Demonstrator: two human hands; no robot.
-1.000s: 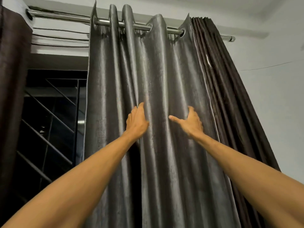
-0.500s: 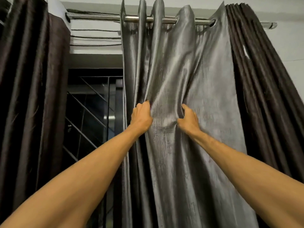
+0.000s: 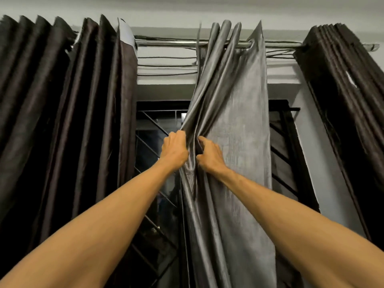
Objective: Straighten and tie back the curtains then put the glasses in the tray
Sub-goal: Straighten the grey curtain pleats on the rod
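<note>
Gripping the grey curtain (image 3: 239,142) at about mid-height, both hands hold bunched folds of its shiny fabric. The left hand (image 3: 174,150) has its fingers curled round the gathered pleats on the panel's left edge. The right hand (image 3: 209,156) pinches the fabric just beside it, thumb and fingers closed on a fold. The two hands are almost touching.

The grey curtain hangs by its eyelets from the metal curtain rod (image 3: 166,43), between the left dark brown curtain (image 3: 62,100) and the right dark brown curtain (image 3: 342,90). It stands well apart from both. The dark window grille (image 3: 153,129) shows on either side of it, and black cables (image 3: 166,65) run along the wall under the rod.

A second ago both hands lay flat and open on a wide-spread panel. Half a second ago they had closed on it with a broad fold between them. Since then the hands have drawn together and the panel has narrowed. Its right edge has pulled away from the right dark curtain it earlier met, baring wall and window there.
</note>
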